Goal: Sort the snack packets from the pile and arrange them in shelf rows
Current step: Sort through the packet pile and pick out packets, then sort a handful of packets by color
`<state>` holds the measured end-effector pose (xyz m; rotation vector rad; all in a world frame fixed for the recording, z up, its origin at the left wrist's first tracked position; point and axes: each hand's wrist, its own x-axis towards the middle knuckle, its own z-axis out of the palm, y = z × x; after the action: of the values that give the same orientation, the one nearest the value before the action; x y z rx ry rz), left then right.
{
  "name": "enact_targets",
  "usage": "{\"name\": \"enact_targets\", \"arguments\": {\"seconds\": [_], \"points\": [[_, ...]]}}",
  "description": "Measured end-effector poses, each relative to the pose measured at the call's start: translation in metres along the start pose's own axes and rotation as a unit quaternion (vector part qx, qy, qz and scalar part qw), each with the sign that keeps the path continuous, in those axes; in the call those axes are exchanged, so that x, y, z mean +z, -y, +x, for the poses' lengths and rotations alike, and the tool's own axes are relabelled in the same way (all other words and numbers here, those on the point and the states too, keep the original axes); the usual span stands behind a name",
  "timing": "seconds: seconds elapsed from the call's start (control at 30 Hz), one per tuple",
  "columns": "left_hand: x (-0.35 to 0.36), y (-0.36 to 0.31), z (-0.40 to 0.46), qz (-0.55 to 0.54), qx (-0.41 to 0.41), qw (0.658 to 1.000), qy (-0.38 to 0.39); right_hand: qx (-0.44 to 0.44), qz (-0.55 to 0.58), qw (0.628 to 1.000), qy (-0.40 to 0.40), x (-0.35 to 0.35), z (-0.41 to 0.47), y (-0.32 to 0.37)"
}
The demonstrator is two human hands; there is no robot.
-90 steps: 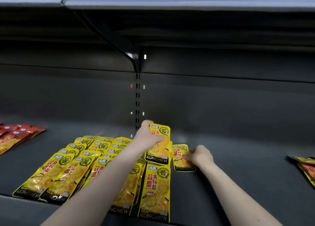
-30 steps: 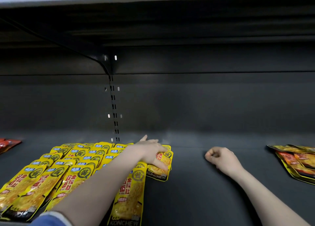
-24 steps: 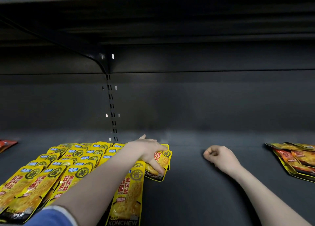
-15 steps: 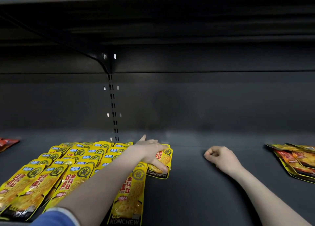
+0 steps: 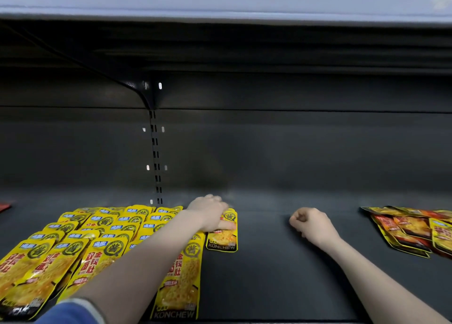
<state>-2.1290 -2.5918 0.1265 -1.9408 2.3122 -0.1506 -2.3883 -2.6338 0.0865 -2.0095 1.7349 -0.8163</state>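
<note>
Both my forearms are bare from the wrist back as far as I can see. My left arm (image 5: 137,262) wears a blue sleeve (image 5: 71,312), pushed up near the elbow, with a lighter, greyish band along its cuff edge. My right arm (image 5: 381,284) shows no sleeve at all before it leaves view. My left hand (image 5: 210,213) and my right hand (image 5: 310,223) carry no rings, watch, bracelet or gloves that I can make out, and my left fingers look a little blurred.
</note>
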Motion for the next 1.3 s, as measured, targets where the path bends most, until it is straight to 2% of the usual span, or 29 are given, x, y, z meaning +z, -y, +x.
{"name": "enact_targets", "arguments": {"seconds": [0.13, 0.33, 0.6, 0.93, 1.3], "points": [[0.002, -0.009, -0.003, -0.012, -0.027, 0.997, -0.067, 0.055, -0.088, 0.994, -0.035, -0.012, -0.012, -0.008], [0.005, -0.034, -0.002, -0.072, -0.048, 0.990, -0.114, 0.050, -0.177, 0.980, -0.074, -0.034, -0.029, -0.026], [-0.009, -0.096, 0.018, -0.107, -0.076, 0.985, -0.109, 0.044, -0.210, 0.969, -0.123, -0.108, -0.018, -0.075], [-0.040, -0.275, 0.085, -0.170, -0.078, 0.978, -0.091, 0.040, -0.203, 0.969, -0.133, -0.220, 0.003, -0.212], [-0.047, -0.371, 0.139, -0.211, -0.112, 0.970, -0.044, 0.036, -0.171, 0.977, -0.119, -0.253, 0.023, -0.276]]}}
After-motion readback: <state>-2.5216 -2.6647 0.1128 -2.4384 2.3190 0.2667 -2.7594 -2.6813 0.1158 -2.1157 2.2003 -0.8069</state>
